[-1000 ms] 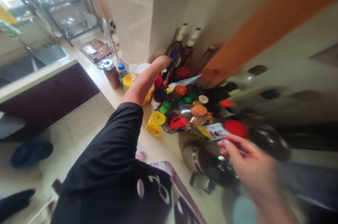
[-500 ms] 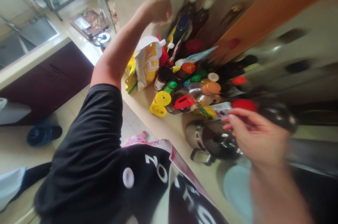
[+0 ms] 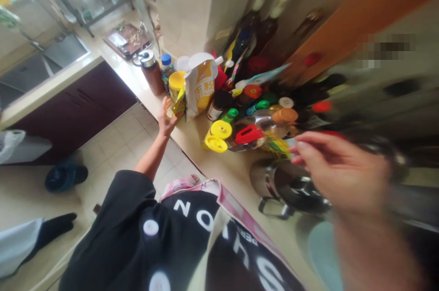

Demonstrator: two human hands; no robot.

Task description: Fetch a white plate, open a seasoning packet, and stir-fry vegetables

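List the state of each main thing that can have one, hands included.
Left hand: fingers open beside yellow packet; contact unclear.
Right hand: thumb and fingertips close together; grip unclear.
Pot: lid on.
Yellow flip cap: apparently open.
Blue-capped bottle: capped, upright.
White-and-yellow bag: upright; whether unsealed unclear.
Cleaver: lying flat on chopping board.
Cabinet: shut.

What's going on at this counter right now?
A person's left hand, spread open, is at the counter edge, right by a small yellow packet; I can't tell whether they touch. A white-and-yellow bag stands next to the packet. The right hand, partly curled, is near the pot; whether it holds anything is unclear.
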